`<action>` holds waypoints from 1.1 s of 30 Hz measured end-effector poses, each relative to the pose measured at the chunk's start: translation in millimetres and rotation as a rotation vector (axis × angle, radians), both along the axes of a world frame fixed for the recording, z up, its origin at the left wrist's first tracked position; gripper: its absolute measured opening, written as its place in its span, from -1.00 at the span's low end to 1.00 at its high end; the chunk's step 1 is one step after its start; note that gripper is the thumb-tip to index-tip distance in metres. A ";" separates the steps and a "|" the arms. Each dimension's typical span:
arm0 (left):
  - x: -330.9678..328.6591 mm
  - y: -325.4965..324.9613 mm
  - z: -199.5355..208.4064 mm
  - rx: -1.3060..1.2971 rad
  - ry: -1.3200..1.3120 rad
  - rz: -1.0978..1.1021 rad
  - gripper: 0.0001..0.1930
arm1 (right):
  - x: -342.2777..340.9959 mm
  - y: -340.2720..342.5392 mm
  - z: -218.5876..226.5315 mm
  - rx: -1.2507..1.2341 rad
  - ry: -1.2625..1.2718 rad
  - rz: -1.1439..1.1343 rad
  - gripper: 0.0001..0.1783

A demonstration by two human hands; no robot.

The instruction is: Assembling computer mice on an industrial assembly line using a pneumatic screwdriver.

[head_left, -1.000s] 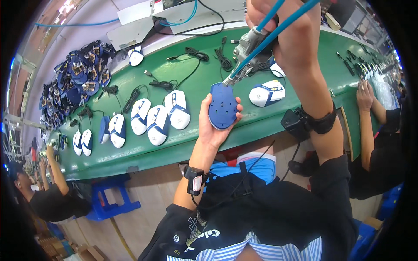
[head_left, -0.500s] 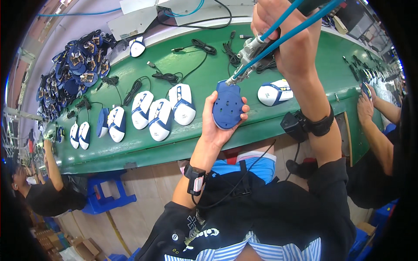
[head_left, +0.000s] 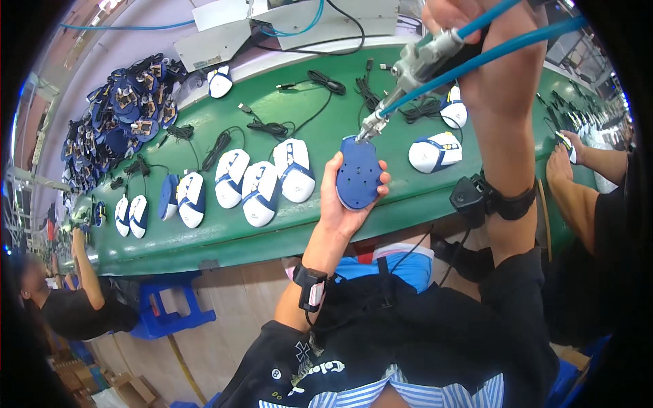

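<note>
My left hand [head_left: 342, 212] is wrapped round an upside-down computer mouse [head_left: 358, 178], its flat blue underside with small holes facing up. In my right hand [head_left: 500, 64] is a metal air-powered screwdriver [head_left: 420, 66] with two blue hoses [head_left: 490, 58]. The tool slants down to the left, and its tip lies at the far end of the mouse's underside; whether it touches a screw is too small to tell. To the right of the held mouse lies a white-and-blue mouse [head_left: 434, 152], and another mouse [head_left: 454, 109] is partly hidden by my right forearm.
Several white-and-blue mice [head_left: 260, 194] with coiled black cables stand on the green workbench [head_left: 224, 255] at left. A heap of blue mouse bases with circuit boards [head_left: 129, 102] lies at the far left. Co-workers sit on both sides, one's hands [head_left: 564, 160] at right. A blue stool [head_left: 173, 306] stands below.
My right hand and the screwdriver have shifted a little up and to the right in the picture, uncovering a mouse behind them. My left hand keeps its hold on the upturned mouse.
</note>
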State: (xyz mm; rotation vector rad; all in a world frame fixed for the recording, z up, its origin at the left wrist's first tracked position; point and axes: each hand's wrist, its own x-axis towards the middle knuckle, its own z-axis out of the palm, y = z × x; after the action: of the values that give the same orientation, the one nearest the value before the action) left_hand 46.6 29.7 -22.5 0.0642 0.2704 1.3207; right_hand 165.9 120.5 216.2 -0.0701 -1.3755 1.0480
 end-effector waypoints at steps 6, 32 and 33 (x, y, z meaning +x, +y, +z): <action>0.1 -4.7 1.1 -0.020 -0.020 -0.018 -0.45 | -24.0 -3.7 -21.9 -0.181 0.048 0.000 -0.78; -7.0 -6.5 -8.3 0.012 -0.046 -0.013 -0.45 | -11.5 -26.5 -5.7 -0.246 0.053 0.121 -0.68; -7.4 -4.2 -7.0 0.010 -0.089 -0.041 -0.45 | -7.9 -31.5 -4.8 -0.128 -0.012 0.070 -0.70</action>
State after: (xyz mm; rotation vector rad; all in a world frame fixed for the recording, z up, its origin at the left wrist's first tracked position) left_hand 39.2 25.5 -29.5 0.0196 0.1860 1.2806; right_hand 158.0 89.0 211.4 -0.1236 -1.3283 1.1951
